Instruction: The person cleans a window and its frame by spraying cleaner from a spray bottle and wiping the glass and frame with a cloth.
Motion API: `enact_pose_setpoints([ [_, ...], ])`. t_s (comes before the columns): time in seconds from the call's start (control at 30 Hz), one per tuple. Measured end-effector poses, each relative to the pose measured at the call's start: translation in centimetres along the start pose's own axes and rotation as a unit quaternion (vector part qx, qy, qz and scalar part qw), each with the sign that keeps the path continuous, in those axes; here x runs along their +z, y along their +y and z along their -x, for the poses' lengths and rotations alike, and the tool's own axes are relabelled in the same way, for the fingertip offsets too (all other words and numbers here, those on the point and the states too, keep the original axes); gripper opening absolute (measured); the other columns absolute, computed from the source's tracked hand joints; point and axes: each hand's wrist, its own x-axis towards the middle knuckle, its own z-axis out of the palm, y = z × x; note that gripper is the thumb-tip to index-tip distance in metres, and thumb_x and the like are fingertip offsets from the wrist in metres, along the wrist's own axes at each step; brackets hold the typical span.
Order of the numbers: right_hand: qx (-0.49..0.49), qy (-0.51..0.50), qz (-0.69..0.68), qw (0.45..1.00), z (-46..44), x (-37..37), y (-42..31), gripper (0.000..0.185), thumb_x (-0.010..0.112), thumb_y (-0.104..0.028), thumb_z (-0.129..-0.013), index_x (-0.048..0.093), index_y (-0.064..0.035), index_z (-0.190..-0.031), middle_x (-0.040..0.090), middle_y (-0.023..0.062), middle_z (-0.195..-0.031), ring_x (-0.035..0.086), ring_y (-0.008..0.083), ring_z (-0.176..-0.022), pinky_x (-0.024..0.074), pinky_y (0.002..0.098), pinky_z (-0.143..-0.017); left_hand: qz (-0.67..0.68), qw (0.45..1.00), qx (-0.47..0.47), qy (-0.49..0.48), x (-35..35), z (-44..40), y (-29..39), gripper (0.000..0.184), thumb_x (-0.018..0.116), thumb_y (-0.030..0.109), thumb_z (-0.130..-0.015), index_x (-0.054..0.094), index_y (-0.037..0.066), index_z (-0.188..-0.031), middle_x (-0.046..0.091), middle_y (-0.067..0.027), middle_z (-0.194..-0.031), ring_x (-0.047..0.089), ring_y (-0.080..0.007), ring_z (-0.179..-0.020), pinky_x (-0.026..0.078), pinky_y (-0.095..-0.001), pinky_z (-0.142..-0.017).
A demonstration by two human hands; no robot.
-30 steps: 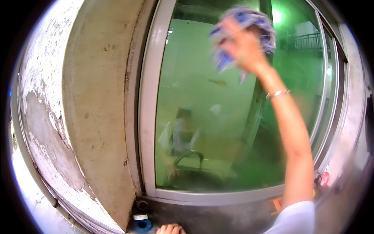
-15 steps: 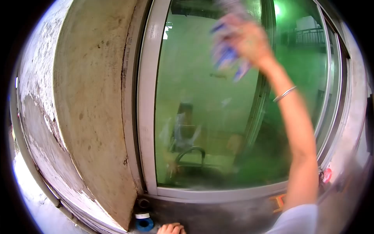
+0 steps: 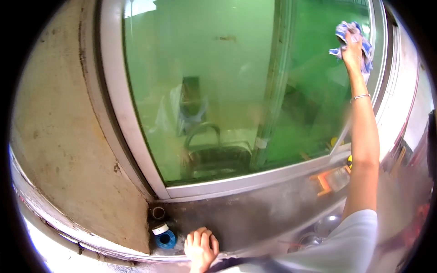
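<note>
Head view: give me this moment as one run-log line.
right hand: holding patterned cloth at green window | left hand: on dark ledge near blue ring

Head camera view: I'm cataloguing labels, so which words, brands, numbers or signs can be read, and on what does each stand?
No readable text anywhere in view.
White piece by the blue ring-shaped object: too small to make out any lettering.
Blue-and-white cloth in the right hand: no lettering can be made out.
Brownish mark seen at the window glass: too blurred to read.
</note>
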Motion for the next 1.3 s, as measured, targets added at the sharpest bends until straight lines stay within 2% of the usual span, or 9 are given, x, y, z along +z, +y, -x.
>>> enact_pose_setpoints([
  [0.1,-0.057,-0.011,-0.124,0.991,4.0,-1.0,-1.4,0.055,0.056,-0.011,-0.084,0.045,-0.0150,-0.138,0.042,0.0322,-0.136,0.050,0.0430,-0.120,0.0401,0.0414,-0.103,0.006,1.000,-0.014,-0.009,-0.1,0.0,0.4,0.012,0.064,0.007,-0.072,0.064,0.009,-0.084,0.064,-0.0052,-0.092,0.058,-0.0258,-0.079,0.046,-0.0350,-0.070],
  [0.13,0.094,-0.048,-0.446,0.889,6.1,-9.3,-6.5,0.057,0.060,-0.016,-0.084,0.044,-0.0092,-0.138,0.049,0.0302,-0.130,0.053,0.0383,-0.117,0.0414,0.0393,-0.101,0.015,1.000,-0.016,-0.010,-0.1,-0.1,0.6,0.013,0.063,0.004,-0.071,0.063,0.008,-0.083,0.064,-0.0068,-0.091,0.057,-0.0276,-0.079,0.046,-0.0363,-0.070],
  [0.2,0.006,-0.064,-0.279,0.958,9.8,-10.0,-7.6,0.069,0.063,-0.020,-0.081,0.036,0.0017,-0.141,0.059,0.0214,-0.122,0.058,0.0340,-0.106,0.0428,0.0362,-0.097,0.011,1.000,-0.005,-0.014,0.5,0.3,0.3,0.009,0.062,0.009,-0.075,0.064,0.008,-0.084,0.064,-0.0065,-0.093,0.058,-0.0270,-0.079,0.047,-0.0355,-0.070],
  [0.3,-0.006,-0.031,-0.226,0.974,16.6,-10.5,-9.0,0.074,0.056,-0.040,-0.087,0.027,-0.0134,-0.149,0.020,0.0122,-0.155,0.045,0.0354,-0.121,0.0310,0.0509,-0.103,-0.018,1.000,-0.002,-0.017,1.0,0.8,0.3,0.010,0.058,0.011,-0.076,0.065,0.008,-0.083,0.065,-0.0074,-0.093,0.059,-0.0278,-0.080,0.047,-0.0360,-0.069],
  [0.47,0.240,-0.047,-0.331,0.911,22.1,-8.9,-6.2,0.063,0.046,-0.038,-0.094,0.028,-0.0074,-0.147,0.018,0.0198,-0.154,0.031,0.0411,-0.135,0.0277,0.0499,-0.109,-0.024,0.999,0.021,-0.025,0.7,0.6,1.0,0.011,0.057,0.011,-0.078,0.064,0.007,-0.086,0.064,-0.0093,-0.095,0.059,-0.0287,-0.082,0.047,-0.0369,-0.071],
  [0.53,0.108,-0.146,0.000,0.983,26.3,-2.2,-0.8,0.060,0.042,-0.036,-0.097,0.032,0.0012,-0.143,0.017,0.0257,-0.152,0.032,0.0444,-0.133,0.0281,0.0502,-0.109,0.006,0.999,0.004,-0.044,-0.1,0.0,2.7,0.010,0.055,0.000,-0.078,0.060,0.003,-0.087,0.062,-0.0127,-0.095,0.056,-0.0335,-0.085,0.044,-0.0411,-0.076],
  [0.63,0.208,-0.137,-0.180,0.951,27.6,-3.0,1.7,0.056,0.042,-0.032,-0.098,0.042,0.0151,-0.127,0.016,0.0353,-0.147,0.035,0.0486,-0.129,0.0286,0.0486,-0.109,-0.017,0.999,0.006,-0.035,1.3,0.5,0.9,0.010,0.055,0.005,-0.079,0.061,0.004,-0.086,0.063,-0.0124,-0.094,0.057,-0.0324,-0.083,0.045,-0.0405,-0.074],
  [0.8,0.038,-0.152,-0.094,0.983,27.7,-4.0,2.9,0.047,0.056,-0.006,-0.075,0.053,0.0094,-0.119,0.055,0.0346,-0.112,0.036,0.0530,-0.126,0.0222,0.0551,-0.113,-0.033,0.998,-0.004,-0.048,0.7,0.1,1.7,0.011,0.054,0.004,-0.078,0.062,0.003,-0.086,0.063,-0.0129,-0.095,0.057,-0.0330,-0.083,0.046,-0.0400,-0.075],
  [1.3,-0.098,-0.064,-0.112,0.987,31.7,18.3,29.8,0.046,0.053,-0.023,-0.088,0.054,-0.0074,-0.131,0.047,0.0178,-0.139,0.037,0.0350,-0.131,0.0250,0.0406,-0.113,-0.041,0.998,-0.042,-0.040,0.2,-0.4,1.5,0.016,0.061,0.004,-0.073,0.064,0.007,-0.088,0.064,-0.0069,-0.096,0.059,-0.0269,-0.085,0.046,-0.0353,-0.077],
])
